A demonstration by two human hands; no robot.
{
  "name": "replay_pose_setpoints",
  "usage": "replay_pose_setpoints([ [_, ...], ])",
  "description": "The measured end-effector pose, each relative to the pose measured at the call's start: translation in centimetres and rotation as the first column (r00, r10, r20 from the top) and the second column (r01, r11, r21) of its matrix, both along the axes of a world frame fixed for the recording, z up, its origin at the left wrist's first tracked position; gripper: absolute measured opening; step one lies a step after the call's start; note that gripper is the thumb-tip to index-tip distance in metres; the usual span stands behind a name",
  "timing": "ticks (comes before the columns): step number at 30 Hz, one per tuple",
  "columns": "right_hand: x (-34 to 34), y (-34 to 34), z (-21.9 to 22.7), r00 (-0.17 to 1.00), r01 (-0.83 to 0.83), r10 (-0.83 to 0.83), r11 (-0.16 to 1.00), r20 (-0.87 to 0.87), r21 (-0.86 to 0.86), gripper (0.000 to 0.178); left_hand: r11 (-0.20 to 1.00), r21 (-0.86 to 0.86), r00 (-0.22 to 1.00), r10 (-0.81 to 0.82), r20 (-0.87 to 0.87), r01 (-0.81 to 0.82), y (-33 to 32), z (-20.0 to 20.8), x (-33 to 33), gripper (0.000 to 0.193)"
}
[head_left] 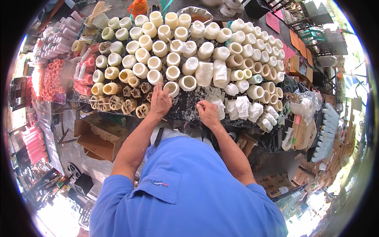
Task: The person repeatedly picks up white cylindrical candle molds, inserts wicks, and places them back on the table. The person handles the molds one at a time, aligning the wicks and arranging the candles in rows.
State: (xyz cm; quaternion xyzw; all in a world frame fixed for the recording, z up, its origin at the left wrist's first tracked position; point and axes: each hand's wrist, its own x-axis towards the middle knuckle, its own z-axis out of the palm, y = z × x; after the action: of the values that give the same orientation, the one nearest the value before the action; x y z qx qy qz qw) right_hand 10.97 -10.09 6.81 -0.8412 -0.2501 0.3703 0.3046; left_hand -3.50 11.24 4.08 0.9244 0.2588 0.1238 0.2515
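Rows of cream, thick-walled hollow cups that look like wax cover a dark table (185, 103). My left hand (160, 102) reaches over the front edge with its fingers stretched out, between one upright cup (154, 76) and another cup (171, 89). Its fingertips are close to both; whether they touch is unclear. My right hand (208, 113) is closed above the front edge, thumb and fingers together. What it may hold is too small to make out. White flakes lie between my hands. Lumpy white pieces (242, 106) stand right of my right hand.
Brown flower-shaped pieces (128, 106) stand at the table's left front. Pink cylinders (53, 75) are stacked farther left. Below the left edge sits an open cardboard box (98, 136). Clear plastic bags (308, 102) and flattened cartons (302, 136) lie at the right.
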Motion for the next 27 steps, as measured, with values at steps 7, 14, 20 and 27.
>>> replay_pose_setpoints([
  [7, 0.3, 2.3, -2.4, 0.811, -0.179, 0.051, 0.97, 0.583, 0.165, 0.036, 0.998, -0.026, 0.994, -0.059, 0.09, 0.062, 0.7, -0.7, -0.8, 0.019],
  [14, 5.5, 9.1, -2.8, 0.6, -0.231, -0.054, 0.944, 0.798, 0.237, 0.046, 0.998, -0.022, 0.991, -0.059, -0.116, 0.057, 0.6, 2.3, -1.1, 0.039],
  [20, 10.7, 14.8, -0.5, 0.725, -0.195, 0.267, 0.964, 0.635, -0.182, 0.066, 0.997, 0.024, 0.996, -0.078, -0.052, 0.079, 0.4, 4.1, -1.6, 0.042],
  [27, 10.0, 17.2, 0.0, 0.679, -0.262, 0.494, 0.854, 0.542, -0.45, 0.072, 0.962, -0.026, 0.962, -0.272, -0.025, 0.272, -1.3, 3.3, -1.2, 0.03],
])
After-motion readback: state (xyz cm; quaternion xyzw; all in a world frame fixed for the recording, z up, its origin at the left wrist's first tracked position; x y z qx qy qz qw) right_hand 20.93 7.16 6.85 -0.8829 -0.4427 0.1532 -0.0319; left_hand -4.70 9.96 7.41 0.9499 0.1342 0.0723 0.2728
